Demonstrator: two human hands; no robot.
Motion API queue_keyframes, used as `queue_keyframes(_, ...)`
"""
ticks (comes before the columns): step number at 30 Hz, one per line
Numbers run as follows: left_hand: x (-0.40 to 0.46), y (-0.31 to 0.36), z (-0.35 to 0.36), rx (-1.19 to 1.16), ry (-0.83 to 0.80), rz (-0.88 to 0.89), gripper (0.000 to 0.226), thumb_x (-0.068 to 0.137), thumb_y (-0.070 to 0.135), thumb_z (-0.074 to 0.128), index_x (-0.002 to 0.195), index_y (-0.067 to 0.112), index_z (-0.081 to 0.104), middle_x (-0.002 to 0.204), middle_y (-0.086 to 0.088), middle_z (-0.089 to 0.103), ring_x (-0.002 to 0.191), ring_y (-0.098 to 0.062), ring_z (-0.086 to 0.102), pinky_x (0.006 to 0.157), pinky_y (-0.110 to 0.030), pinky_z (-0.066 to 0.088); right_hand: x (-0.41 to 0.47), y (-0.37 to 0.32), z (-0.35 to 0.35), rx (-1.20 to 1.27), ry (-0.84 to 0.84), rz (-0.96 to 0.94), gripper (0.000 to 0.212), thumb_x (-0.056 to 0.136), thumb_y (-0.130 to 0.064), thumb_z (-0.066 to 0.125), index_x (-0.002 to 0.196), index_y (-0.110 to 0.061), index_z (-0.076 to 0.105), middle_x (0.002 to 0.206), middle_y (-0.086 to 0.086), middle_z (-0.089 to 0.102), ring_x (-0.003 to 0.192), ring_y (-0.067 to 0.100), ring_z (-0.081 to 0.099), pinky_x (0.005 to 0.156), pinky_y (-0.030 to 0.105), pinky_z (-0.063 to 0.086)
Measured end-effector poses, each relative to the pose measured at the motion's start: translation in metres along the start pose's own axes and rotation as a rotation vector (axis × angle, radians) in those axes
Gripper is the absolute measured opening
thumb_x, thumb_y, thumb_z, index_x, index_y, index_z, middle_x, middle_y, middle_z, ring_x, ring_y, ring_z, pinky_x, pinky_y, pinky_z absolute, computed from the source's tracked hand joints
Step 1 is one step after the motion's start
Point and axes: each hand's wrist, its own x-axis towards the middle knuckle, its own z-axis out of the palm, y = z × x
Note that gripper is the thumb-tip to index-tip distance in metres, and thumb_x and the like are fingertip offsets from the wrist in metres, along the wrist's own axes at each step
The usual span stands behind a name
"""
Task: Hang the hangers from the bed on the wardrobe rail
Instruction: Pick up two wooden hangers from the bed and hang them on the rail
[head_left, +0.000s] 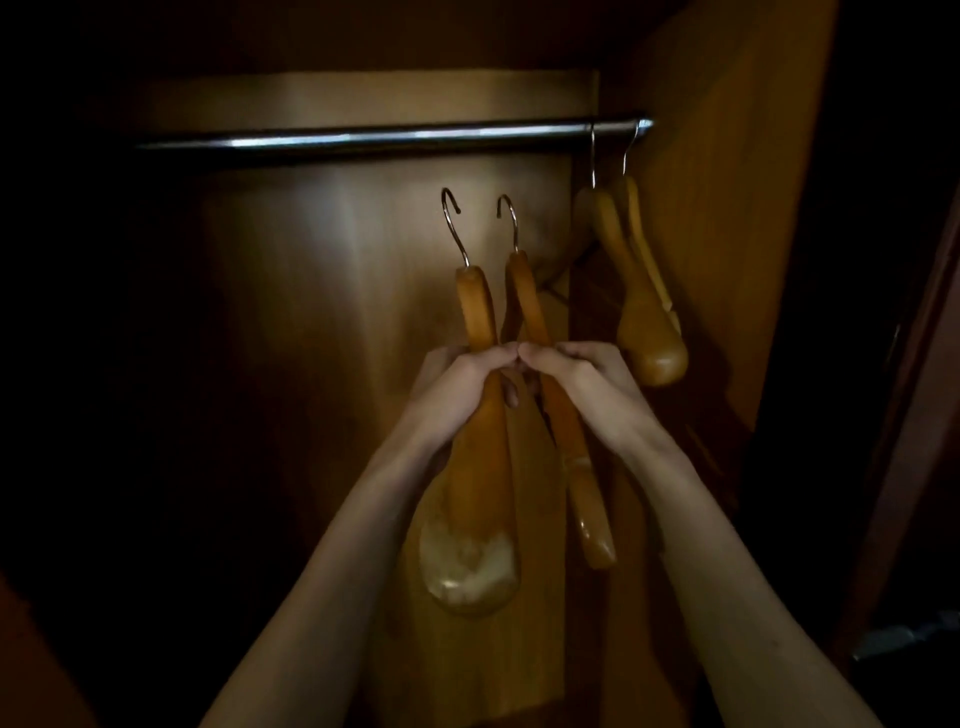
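Inside a dim wardrobe, a shiny metal rail (363, 137) runs across the top. My left hand (462, 387) grips a broad wooden hanger (475, 499), its metal hook pointing up below the rail. My right hand (582, 379) grips a second, slimmer wooden hanger (563, 431), hook also up. The two hands touch at the knuckles. Both hooks are well under the rail, free of it. Two more wooden hangers (641, 312) hang from the rail's right end.
The wardrobe's wooden back panel (322, 291) stands behind the hangers and its right side wall (727, 208) is close to the hung pair. The left part of the rail is bare. Everything to the far left and right is dark.
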Motion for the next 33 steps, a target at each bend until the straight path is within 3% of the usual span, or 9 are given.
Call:
queue_keyframes(3, 0.039, 0.021, -0.005, -0.003, 0.004, 0.02, 0.039, 0.096, 0.038, 0.063, 0.066, 0.016, 0.076, 0.064, -0.002, 0.072, 0.06, -0.013, 0.07, 0.074, -0.031, 0.056, 0.031, -0.013, -0.005, -0.01, 0.096, -0.029, 0.034, 0.095, -0.043, 0.062, 0.094, -0.013, 0.077, 0.084, 0.007, 0.078, 0.08, 0.019, 0.075, 0.082, 0.035, 0.059)
queue_keyframes(7, 0.076, 0.043, -0.003, -0.017, 0.035, 0.026, 0.029, 0.093, 0.036, 0.066, 0.071, 0.018, 0.072, 0.053, 0.007, 0.067, 0.045, -0.006, 0.064, 0.047, -0.016, 0.046, 0.066, -0.025, -0.012, 0.012, 0.2, -0.059, 0.028, 0.096, -0.042, 0.06, 0.1, -0.019, 0.077, 0.088, -0.003, 0.079, 0.082, 0.01, 0.075, 0.075, 0.022, 0.055)
queue_keyframes(11, 0.101, 0.06, 0.001, 0.009, 0.026, 0.025, 0.025, 0.089, 0.038, 0.067, 0.09, 0.016, 0.077, 0.065, 0.004, 0.074, 0.056, -0.01, 0.071, 0.05, -0.019, 0.049, 0.091, -0.034, -0.02, 0.027, 0.229, -0.047, 0.029, 0.096, -0.042, 0.058, 0.109, -0.022, 0.075, 0.093, -0.01, 0.074, 0.09, 0.005, 0.068, 0.072, 0.017, 0.046)
queue_keyframes(15, 0.123, 0.067, -0.001, 0.039, -0.008, 0.057, 0.029, 0.089, 0.036, 0.066, 0.098, 0.011, 0.078, 0.074, -0.003, 0.077, 0.063, -0.016, 0.074, 0.059, -0.024, 0.056, 0.106, -0.04, -0.027, -0.017, 0.223, -0.052, 0.032, 0.097, -0.043, 0.057, 0.1, -0.019, 0.078, 0.089, -0.007, 0.076, 0.087, 0.008, 0.069, 0.073, 0.023, 0.048)
queue_keyframes(21, 0.151, 0.074, -0.009, 0.104, -0.072, 0.087, 0.029, 0.099, 0.026, 0.057, 0.075, 0.016, 0.071, 0.049, 0.01, 0.064, 0.049, -0.005, 0.06, 0.041, -0.008, 0.043, 0.133, -0.044, -0.026, -0.025, 0.251, 0.007, 0.044, 0.086, -0.058, 0.06, 0.098, -0.02, 0.078, 0.096, 0.003, 0.077, 0.097, 0.023, 0.069, 0.094, 0.043, 0.052)
queue_keyframes(23, 0.153, 0.074, -0.005, 0.1, -0.11, 0.071, 0.035, 0.102, 0.021, 0.053, 0.07, 0.017, 0.065, 0.045, 0.011, 0.062, 0.049, -0.005, 0.059, 0.043, -0.008, 0.043, 0.139, -0.041, -0.027, -0.006, 0.267, 0.027, 0.043, 0.087, -0.056, 0.061, 0.102, -0.019, 0.077, 0.099, 0.004, 0.075, 0.098, 0.023, 0.069, 0.093, 0.041, 0.052)
queue_keyframes(26, 0.163, 0.065, 0.003, 0.142, -0.13, 0.001, 0.03, 0.1, 0.028, 0.055, 0.079, 0.015, 0.072, 0.067, 0.001, 0.068, 0.062, -0.012, 0.063, 0.06, -0.02, 0.049, 0.142, -0.033, -0.028, 0.006, 0.274, 0.04, 0.034, 0.094, -0.047, 0.058, 0.101, -0.019, 0.077, 0.096, 0.003, 0.075, 0.094, 0.021, 0.069, 0.083, 0.035, 0.051)
queue_keyframes(30, 0.188, 0.043, 0.02, 0.112, -0.149, -0.046, 0.04, 0.073, 0.052, 0.063, 0.087, 0.018, 0.079, 0.088, -0.001, 0.077, 0.082, -0.022, 0.072, 0.087, -0.036, 0.055, 0.141, -0.022, -0.031, 0.004, 0.266, 0.074, 0.04, 0.094, -0.05, 0.056, 0.106, -0.017, 0.076, 0.101, 0.005, 0.074, 0.096, 0.023, 0.068, 0.09, 0.039, 0.052)
queue_keyframes(33, 0.195, 0.036, 0.03, 0.069, -0.115, -0.039, 0.043, 0.059, 0.052, 0.065, 0.083, 0.02, 0.08, 0.083, -0.001, 0.079, 0.083, -0.025, 0.075, 0.091, -0.046, 0.058, 0.141, -0.022, -0.042, -0.065, 0.218, 0.085, 0.037, 0.097, -0.046, 0.054, 0.086, -0.017, 0.074, 0.083, 0.001, 0.071, 0.08, 0.018, 0.066, 0.073, 0.031, 0.048)
